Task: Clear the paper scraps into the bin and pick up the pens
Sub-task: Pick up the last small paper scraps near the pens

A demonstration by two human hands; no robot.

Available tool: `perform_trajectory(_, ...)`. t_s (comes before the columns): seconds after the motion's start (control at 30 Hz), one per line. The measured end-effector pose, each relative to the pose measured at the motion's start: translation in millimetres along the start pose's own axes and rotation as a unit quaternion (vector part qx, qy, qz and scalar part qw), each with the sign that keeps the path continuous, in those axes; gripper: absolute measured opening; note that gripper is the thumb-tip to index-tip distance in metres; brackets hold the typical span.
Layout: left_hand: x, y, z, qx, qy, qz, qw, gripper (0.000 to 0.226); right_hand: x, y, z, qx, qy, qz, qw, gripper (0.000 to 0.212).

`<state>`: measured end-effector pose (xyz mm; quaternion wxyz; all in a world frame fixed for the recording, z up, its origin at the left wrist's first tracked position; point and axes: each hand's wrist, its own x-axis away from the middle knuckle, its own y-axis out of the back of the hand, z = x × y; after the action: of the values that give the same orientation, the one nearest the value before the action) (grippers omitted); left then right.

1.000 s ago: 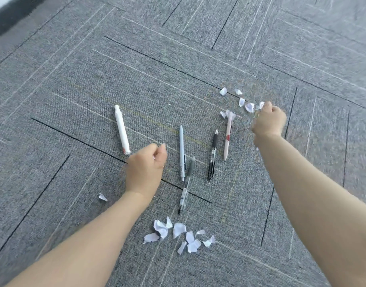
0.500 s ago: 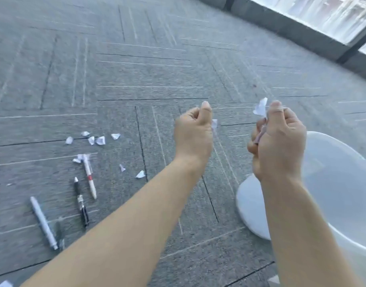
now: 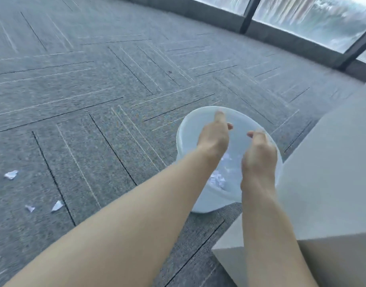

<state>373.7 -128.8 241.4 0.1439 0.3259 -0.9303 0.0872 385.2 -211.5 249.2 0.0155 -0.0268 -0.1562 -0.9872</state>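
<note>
You brought both handfuls over, and now your left hand (image 3: 214,137) and right hand (image 3: 258,156) hang loose over the bin (image 3: 184,129), letting the paper scraps (image 3: 218,180) fall in; more wait on the floor

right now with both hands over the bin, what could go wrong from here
1. Some scraps already lie inside the bin, but the left hand and right hand are close together above it; light pieces could drift past the rim.
2. Loose scraps on the carpet at the far left could be missed.
</note>
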Motion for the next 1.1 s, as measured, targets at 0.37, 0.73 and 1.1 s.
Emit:
perform_trajectory(0.37, 35.2, 155.8, 43.2, 0.142, -0.141, -0.223, 0.954, 0.038, 95.5, -122.8, 6.0, -0.149, 0.16, 0.236, 0.947, 0.019)
perform_trajectory(0.73, 130.2, 419.9, 231.7, -0.276, 0.174, -0.457, 0.827, 0.028, 246.0, -333.0, -137.0, 0.339, 0.372, 0.572, 0.647, 0.044)
perform_trajectory(1.1, 109.0, 504.3, 261.7, -0.451, 0.146, -0.295, 0.83, 0.041, 287.8, -437.3, -145.8, 0.389, 0.469, 0.561, 0.561, 0.046)
